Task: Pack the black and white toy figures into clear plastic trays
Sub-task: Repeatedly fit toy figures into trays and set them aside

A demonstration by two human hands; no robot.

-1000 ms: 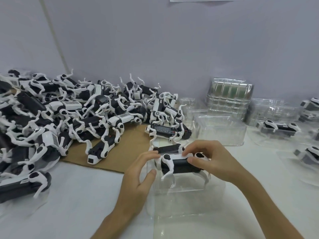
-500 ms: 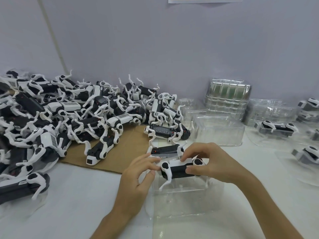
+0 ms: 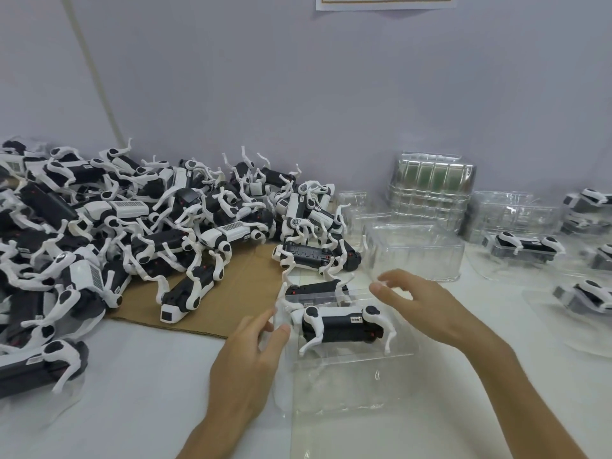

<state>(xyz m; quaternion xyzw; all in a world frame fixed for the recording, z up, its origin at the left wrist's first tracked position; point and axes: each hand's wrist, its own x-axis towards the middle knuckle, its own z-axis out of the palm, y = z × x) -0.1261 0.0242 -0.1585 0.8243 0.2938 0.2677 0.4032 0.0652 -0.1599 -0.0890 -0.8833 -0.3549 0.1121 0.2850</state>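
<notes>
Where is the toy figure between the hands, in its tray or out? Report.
In the tray. The toy figure stands upright, legs down, inside the clear tray, whose walls surround it.

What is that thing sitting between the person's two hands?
In the head view, a black and white toy figure standing in a clear plastic tray.

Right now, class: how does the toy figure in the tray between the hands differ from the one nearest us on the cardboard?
The tray figure sits in a clear tray; the cardboard figure lies on brown cardboard, unpacked. The tray figure shows its long side; the cardboard figure points a white end at the camera. Both have black bodies and white legs.
</notes>
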